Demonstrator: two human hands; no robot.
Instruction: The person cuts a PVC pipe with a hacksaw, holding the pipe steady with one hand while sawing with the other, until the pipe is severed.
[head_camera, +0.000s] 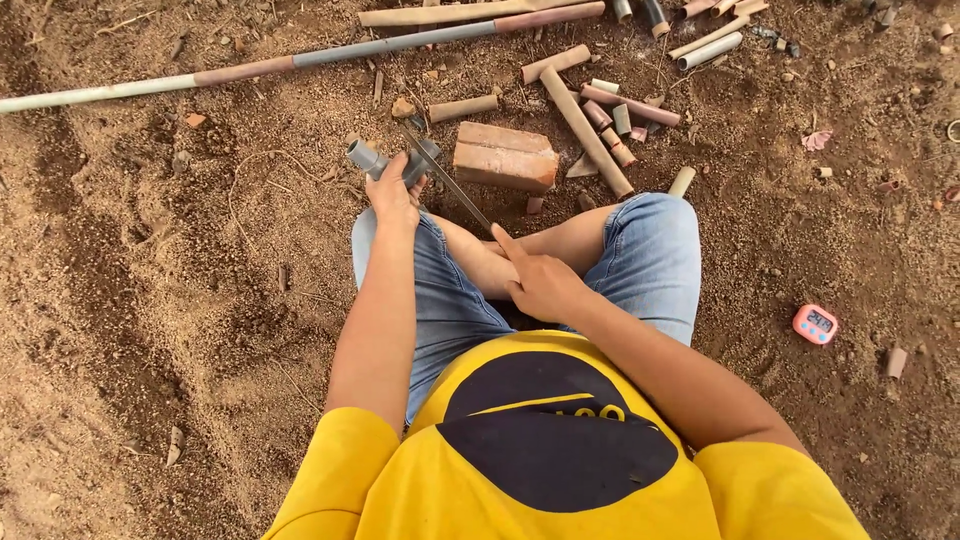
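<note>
Hands (395, 195) on grey pipe (385, 163), saw blade (450, 185).

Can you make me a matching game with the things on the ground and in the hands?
Things:
1. grey pipe piece
2. saw blade
3. brick
4. small timer

Places or colours:
A. pink, on the soil to the person's right
B. held in the left hand
C. reddish, lying just beyond the knees
D. thin and long, held by the right hand

Pairs: 1-B, 2-D, 3-C, 4-A
</note>
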